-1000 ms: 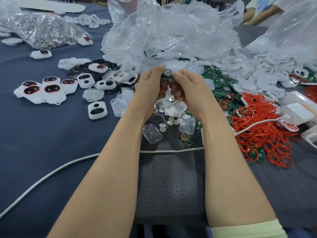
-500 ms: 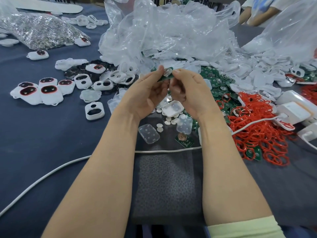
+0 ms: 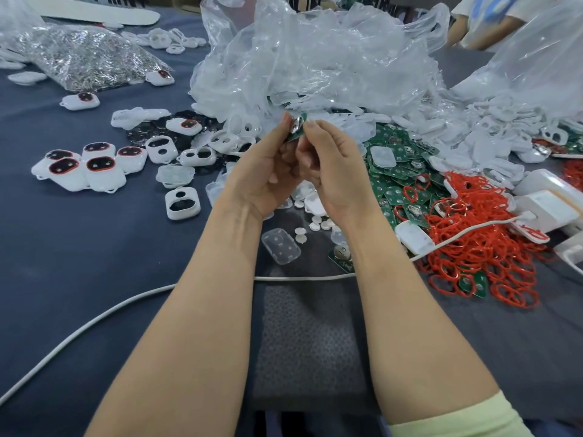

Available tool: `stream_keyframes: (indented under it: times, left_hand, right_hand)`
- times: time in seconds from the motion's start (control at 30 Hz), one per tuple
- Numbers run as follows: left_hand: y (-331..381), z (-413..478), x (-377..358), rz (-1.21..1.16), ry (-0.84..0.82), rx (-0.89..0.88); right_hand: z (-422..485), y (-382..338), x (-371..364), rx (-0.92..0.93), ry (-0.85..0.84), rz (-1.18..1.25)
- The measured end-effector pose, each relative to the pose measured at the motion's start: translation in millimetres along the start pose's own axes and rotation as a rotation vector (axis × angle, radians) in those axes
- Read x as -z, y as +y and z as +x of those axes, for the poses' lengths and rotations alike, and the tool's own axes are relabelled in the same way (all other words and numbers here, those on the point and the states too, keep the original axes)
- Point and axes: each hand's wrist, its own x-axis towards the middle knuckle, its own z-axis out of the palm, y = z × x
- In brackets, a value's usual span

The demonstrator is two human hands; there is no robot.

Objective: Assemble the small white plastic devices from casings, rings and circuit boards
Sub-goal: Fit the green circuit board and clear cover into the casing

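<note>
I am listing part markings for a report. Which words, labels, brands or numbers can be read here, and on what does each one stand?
No text can be read.
held board: any marks are too small to read.
board pile: marks are too small and blurred.
shirt, top right: blue print, cut off by the edge, unreadable.

Only the top of the circuit board (image 3: 297, 129) shows; the rest is hidden behind the fingers (image 3: 310, 127) of the left hand (image 3: 265, 175) and right hand (image 3: 336, 175) pinching it. The white cable (image 3: 94, 320) runs off the left edge; the white boxes (image 3: 549, 203) are cut by the right edge, another person's arm (image 3: 482, 26) by the top; the shiny bits (image 3: 85, 58) heaped at far left are too small to tell.
</note>
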Motion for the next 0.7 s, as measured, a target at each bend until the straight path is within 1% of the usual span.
stream_keyframes:
  times: [0.07,0.1,0.23,0.3,0.37,0.4,0.47,0.53,0.6,0.67,0.7]
  left_hand:
    - [1,0,0,0.012,0.039,-0.009]
    - [2,0,0,0.022,0.081,-0.011]
    - [3,-1,-4,0.133,0.268,-0.071]
    - [1,-1,-7,0.246,0.313,-0.102]
    - [-1,-1,-11,0.36,0.317,-0.119]
    - [-3,-1,-13,0.402,0.318,-0.123]
    - [-4,0,-15,0.489,0.319,-0.13]
    - [-7,1,-16,0.626,0.293,-0.137]
    - [-9,1,-17,0.806,0.239,-0.145]
    - [-10,1,-19,0.967,0.19,-0.177]
    - [-10,1,-20,1.008,0.182,-0.202]
  right_hand:
    - [1,-1,2,-0.017,0.004,0.023]
    - [1,0,3,-0.017,0.042,-0.028]
    - [4,1,24,-0.003,0.338,-0.504]
    - [6,2,40,-0.037,0.469,-0.709]
    - [5,3,53,-0.088,0.544,-0.84]
    - [4,3,57,-0.122,0.551,-0.889]
    - [4,5,61,-0.176,0.531,-0.93]
    - [3,2,59,-0.17,0.465,-0.826]
    - [3,-4,55,-0.132,0.333,-0.654]
    - [2,-8,50,-0.112,0.169,-0.607]
    - [2,-9,48,-0.108,0.125,-0.605]
